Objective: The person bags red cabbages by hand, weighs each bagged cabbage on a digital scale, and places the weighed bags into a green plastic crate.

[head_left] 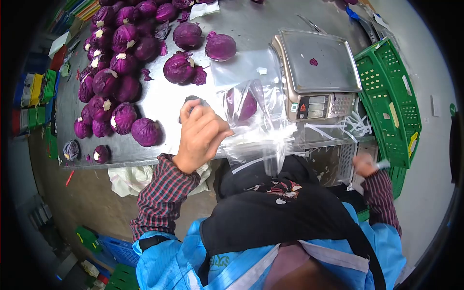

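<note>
Left of the scale (321, 63), a bag (232, 63) with a cabbage (247, 105) inside lies on the metal table (270, 24); the left hand's (202, 131) fingers seem clamped on its edge, probably steadying it. Below the scale, the blurred right hand's (365, 165) grip I cannot tell. A green crate (398, 67) stands right.

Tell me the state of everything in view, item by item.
Left hand: curled, grip unclear
Right hand: blurred, grip unclear
Clear plastic: wrinkled, overhanging the table
Purple cabbages: whole, mostly heaped
Scale: scrap on pan, display unreadable
White strips: loose, tangled
Green crate: apparently tilted
</note>
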